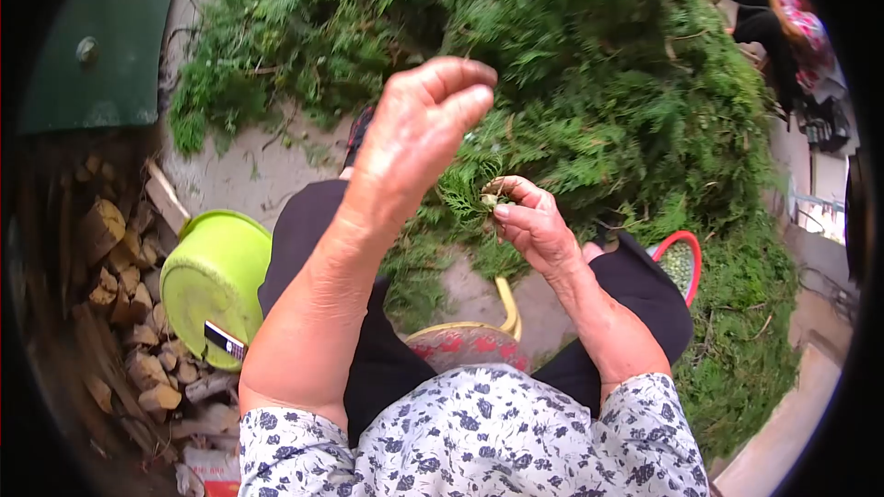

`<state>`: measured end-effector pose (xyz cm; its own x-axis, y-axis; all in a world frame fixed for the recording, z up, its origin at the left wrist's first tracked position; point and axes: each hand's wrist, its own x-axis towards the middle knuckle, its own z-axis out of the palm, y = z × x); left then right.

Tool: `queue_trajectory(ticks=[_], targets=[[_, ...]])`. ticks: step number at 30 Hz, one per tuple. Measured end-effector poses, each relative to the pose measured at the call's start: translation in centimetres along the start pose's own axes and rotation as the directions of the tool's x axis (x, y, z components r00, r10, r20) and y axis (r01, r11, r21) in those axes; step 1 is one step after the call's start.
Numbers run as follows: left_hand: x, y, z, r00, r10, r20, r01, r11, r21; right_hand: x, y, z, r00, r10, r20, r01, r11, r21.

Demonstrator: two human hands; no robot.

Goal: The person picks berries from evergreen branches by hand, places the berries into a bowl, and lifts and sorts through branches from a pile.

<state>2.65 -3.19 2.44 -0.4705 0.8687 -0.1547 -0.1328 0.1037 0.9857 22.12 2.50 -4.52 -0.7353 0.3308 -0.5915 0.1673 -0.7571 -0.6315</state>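
Note:
My right hand (534, 221) pinches a small green conifer sprig (470, 198) between thumb and fingers. Pale greenish bits, perhaps cones, show at the fingertips. Raised above my left knee, my left hand (425, 120) has its fingers curled and thumb drawn in close to them. Its fingertips are slightly blurred, and anything in them is too small or hidden to make out. Beyond and beneath both hands lies a big heap of feathery conifer branches (589, 101). By my right knee sits a red-rimmed basket (697, 267) containing many small pale green pieces.
A lime-green tub (207, 281) lies tipped at my left, against stacked firewood (147, 368). Between my legs is a red-patterned seat with a yellow frame (509, 304). A green panel (101, 37) stands upper left. Another person (801, 32) sits at the upper right.

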Motion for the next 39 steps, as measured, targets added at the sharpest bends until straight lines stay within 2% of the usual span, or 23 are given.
queue_trajectory(ticks=[4, 5, 6, 8, 10, 12, 14, 16, 17, 18, 21, 22, 24, 26, 27, 28, 29, 30, 32, 34, 36, 38, 39], targets=[[-1.1, -1.0, 3.9, 0.974, -0.082, 0.210, 0.070, 0.995, 0.065, -3.6, -6.3, 1.2, 0.992, -0.124, 0.022, 0.126, 0.986, -0.111], [-1.7, -0.7, 4.6, 0.924, -0.230, 0.304, 0.253, 0.967, -0.037, -4.0, -7.3, 1.4, 0.986, -0.164, -0.003, 0.162, 0.975, -0.155], [-2.0, -0.4, 5.5, 0.897, -0.304, 0.320, 0.342, 0.937, -0.070, -4.4, -8.0, 1.4, 0.983, -0.184, 0.000, 0.182, 0.971, -0.158], [-2.3, -0.2, 6.9, 0.879, -0.380, 0.289, 0.451, 0.858, -0.246, -5.0, -9.1, 1.2, 0.959, -0.279, -0.050, 0.221, 0.848, -0.483], [-2.1, -0.9, 7.6, 0.900, -0.340, 0.275, 0.413, 0.866, -0.282, -5.1, -8.8, 1.3, 0.938, -0.340, -0.070, 0.262, 0.826, -0.499], [-2.0, -1.1, 8.2, 0.919, -0.303, 0.253, 0.375, 0.870, -0.320, -4.7, -8.1, 1.2, 0.826, -0.557, -0.090, 0.431, 0.727, -0.534], [-2.0, -1.1, 9.1, 0.933, -0.348, 0.095, 0.359, 0.863, -0.355, -4.8, -7.9, 1.1, 0.827, -0.542, -0.151, 0.408, 0.762, -0.504], [-1.7, -2.3, 9.9, 0.941, -0.331, 0.067, 0.327, 0.846, -0.421, -3.9, -7.0, 0.1, 0.739, -0.662, -0.125, 0.455, 0.627, -0.632], [-1.6, -2.3, 10.4, 0.948, -0.320, 0.007, 0.283, 0.828, -0.484, -4.2, -7.3, 0.7, 0.769, -0.623, -0.143, 0.467, 0.699, -0.541], [-1.5, -2.2, 10.7, 0.949, -0.310, -0.056, 0.232, 0.807, -0.543, -4.3, -7.5, 0.7, 0.768, -0.623, -0.146, 0.467, 0.701, -0.539], [-1.0, -1.9, 10.8, 0.950, -0.309, -0.049, 0.228, 0.789, -0.570, -3.7, -7.7, 0.1, 0.727, -0.683, -0.067, 0.486, 0.582, -0.652], [-0.9, -1.8, 10.9, 0.952, -0.300, -0.053, 0.217, 0.791, -0.571, -3.6, -7.9, 0.1, 0.728, -0.682, -0.072, 0.484, 0.585, -0.651], [-0.5, -2.3, 11.0, 0.955, -0.290, -0.067, 0.200, 0.790, -0.580, -3.7, -8.5, 0.5, 0.774, -0.620, -0.131, 0.465, 0.696, -0.546], [-0.3, -2.4, 10.9, 0.943, -0.332, -0.042, 0.239, 0.757, -0.609, -3.7, -8.8, 0.2, 0.803, -0.582, -0.129, 0.436, 0.721, -0.538], [-0.2, -1.7, 11.0, 0.936, -0.352, -0.025, 0.243, 0.693, -0.679, -3.6, -8.9, -0.1, 0.829, -0.544, -0.128, 0.447, 0.783, -0.432], [-0.1, -1.8, 11.0, 0.937, -0.349, -0.023, 0.242, 0.694, -0.678, -3.6, -9.0, -0.2, 0.853, -0.508, -0.120, 0.450, 0.832, -0.324], [0.0, -2.0, 10.6, 0.921, -0.387, 0.038, 0.298, 0.639, -0.709, -3.8, -9.4, 0.1, 0.886, -0.449, -0.115, 0.433, 0.890, -0.145], [0.2, -2.1, 10.3, 0.902, -0.419, 0.100, 0.351, 0.581, -0.735, -3.8, -9.6, 0.0, 0.884, -0.454, -0.112, 0.437, 0.887, -0.147], [0.1, -2.0, 10.3, 0.893, -0.438, 0.101, 0.379, 0.614, -0.693, -3.9, -9.8, -0.6, 0.929, -0.356, -0.101, 0.367, 0.923, 0.119], [0.1, -1.6, 11.0, 0.912, -0.403, 0.079, 0.342, 0.640, -0.688, -3.9, -9.9, -0.7, 0.912, -0.393, -0.122, 0.403, 0.912, 0.073], [-0.2, -0.1, 11.3, 0.911, -0.402, 0.094, 0.359, 0.656, -0.664, -4.3, -10.2, -0.3, 0.802, -0.565, -0.193, 0.449, 0.784, -0.428], [-0.5, 0.2, 11.4, 0.967, -0.208, 0.150, 0.251, 0.883, -0.396, -4.2, -9.9, -0.4, 0.768, -0.602, -0.218, 0.465, 0.759, -0.457], [-0.6, 0.1, 11.4, 0.966, -0.209, 0.151, 0.252, 0.883, -0.395, -3.8, -9.5, -0.9, 0.687, -0.706, -0.173, 0.478, 0.619, -0.623]])
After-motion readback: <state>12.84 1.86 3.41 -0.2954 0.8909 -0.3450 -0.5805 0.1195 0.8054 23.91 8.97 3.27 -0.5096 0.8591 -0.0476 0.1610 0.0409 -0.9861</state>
